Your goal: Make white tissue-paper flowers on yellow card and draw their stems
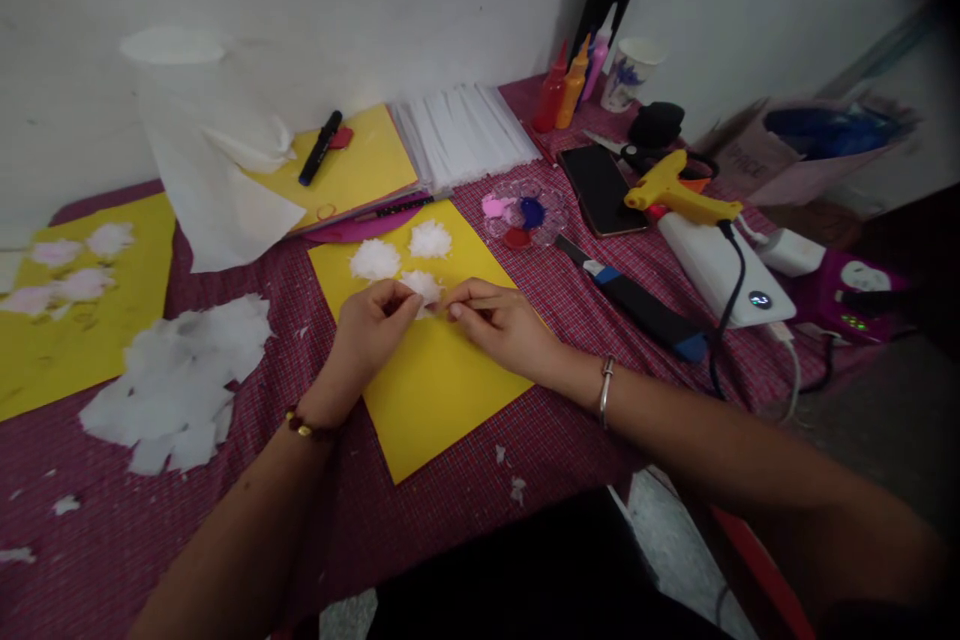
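Lying at far left, a yellow sheet (97,345) carries pink-and-white tufts (58,252), and just beside it comes a spread of cut white paper (184,385) on the checked cloth (289,340)! Behind that, crumpled white paper (214,175) rises against the wall, and then a yellow pad (371,150) with a black marker (321,148) on top. Now the middle, and here's the left hand (364,335), beaded bracelet (304,425) at the wrist, thumb and forefinger pinched together; whether anything sits between them, I cannot tell. Just beyond its fingertips is the nearest white tuft (421,287), sitting on the middle yellow sheet (435,400), with 2 more tufts (375,260) further back on that same sheet! Over to the right hand (506,325), grip narrow, thumb and fingers closed on what looks like a slim stick (484,303), its tip close to that tuft. White strips (476,130) lie behind, then a clear palette (555,210) with pink, blue and red paint. On we go: a phone (604,190), a black-and-blue cutter (637,305), and at the far right a yellow glue gun (679,190) resting against a white power bank (724,265)
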Demonstrator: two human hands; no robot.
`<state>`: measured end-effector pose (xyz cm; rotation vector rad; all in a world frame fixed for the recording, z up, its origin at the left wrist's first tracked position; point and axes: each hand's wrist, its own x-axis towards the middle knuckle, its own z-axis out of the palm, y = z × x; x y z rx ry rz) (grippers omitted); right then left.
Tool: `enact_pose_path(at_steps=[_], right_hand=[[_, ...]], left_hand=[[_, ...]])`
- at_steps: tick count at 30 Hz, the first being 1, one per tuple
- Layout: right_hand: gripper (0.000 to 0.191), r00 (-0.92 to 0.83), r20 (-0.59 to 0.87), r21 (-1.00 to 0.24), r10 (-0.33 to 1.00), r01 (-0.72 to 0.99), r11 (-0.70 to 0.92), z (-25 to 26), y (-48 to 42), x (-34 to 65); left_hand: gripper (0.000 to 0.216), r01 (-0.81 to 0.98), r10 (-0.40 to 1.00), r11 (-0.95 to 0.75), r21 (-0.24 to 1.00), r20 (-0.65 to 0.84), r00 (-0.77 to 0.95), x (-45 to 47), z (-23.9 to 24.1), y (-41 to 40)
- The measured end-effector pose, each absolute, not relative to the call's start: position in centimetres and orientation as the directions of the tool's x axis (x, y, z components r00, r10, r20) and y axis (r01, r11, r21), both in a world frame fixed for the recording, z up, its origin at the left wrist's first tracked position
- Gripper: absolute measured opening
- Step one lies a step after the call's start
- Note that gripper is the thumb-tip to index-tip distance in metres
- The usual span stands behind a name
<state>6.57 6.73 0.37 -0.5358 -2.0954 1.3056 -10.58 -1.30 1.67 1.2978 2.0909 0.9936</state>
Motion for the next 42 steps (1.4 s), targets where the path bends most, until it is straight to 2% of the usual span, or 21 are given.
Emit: enact_pose_path(at_steps=[8, 18, 20, 23, 26, 29, 32, 36, 39, 42], right_hand=[[0.02, -0.73, 0.304, -0.866, 0.612, 0.055, 0.496, 0.2, 6.4, 6.8], [0.023, -0.8, 0.371, -0.693, 0.472, 0.099, 0.714, -0.3, 5.5, 7.0], [0.022, -0.777, 0.392, -0.732, 0.493, 0.062, 0.679, -0.2, 5.6, 7.0], [0.02, -0.692, 0.355, -0.877, 0.629, -0.015, 0.48, 0.1, 6.0, 7.2], [0.02, -0.641, 0.192, -0.976, 0.743, -0.042, 0.216, 0.6, 6.5, 7.3], [0.017, -0.67, 0.087, -0.996, 0.737, -0.047, 0.075, 0.8, 6.7, 7.1], [0.014, -0.718, 0.06, -0.998, 0.694, -0.038, 0.048, 0.9, 6.6, 7.0], [0.014, -0.716, 0.046, -0.998, 0.697, -0.007, 0.059, 1.0, 6.5, 7.3], [0.014, -0.705, 0.062, -0.997, 0.707, -0.018, 0.07, 1.1, 6.8, 7.6], [0.015, -0.691, 0.075, -0.997, 0.719, -0.036, 0.07, 1.3, 7.2, 7.7]], left_hand=[[0.02, 0.352, 0.875, 0.225, 0.909, -0.03, -0.484, -11.5, 0.9, -1.7], [0.016, 0.29, 0.875, 0.204, 0.935, -0.041, -0.483, -11.4, 0.8, -1.5], [0.013, 0.204, 0.859, 0.197, 0.959, -0.069, -0.508, -11.5, 1.5, -1.7], [0.015, 0.108, 0.793, 0.16, 0.981, -0.063, -0.606, -12.2, 3.2, -3.1], [0.013, 0.222, 0.75, 0.231, 0.947, -0.028, -0.66, -13.5, 4.4, -5.4], [0.017, 0.43, 0.787, 0.407, 0.806, -0.07, -0.613, -14.7, 4.2, -7.3], [0.024, 0.612, 0.839, 0.454, 0.648, -0.08, -0.538, -15.2, 3.2, -8.0], [0.039, 0.774, 0.913, 0.377, 0.509, -0.064, -0.403, -15.4, 2.4, -7.3], [0.025, 0.798, 0.943, 0.328, 0.506, -0.121, -0.311, -15.7, 2.6, -6.5], [0.013, 0.781, 0.943, 0.332, 0.529, -0.159, -0.293, -15.9, 3.1, -6.0]])
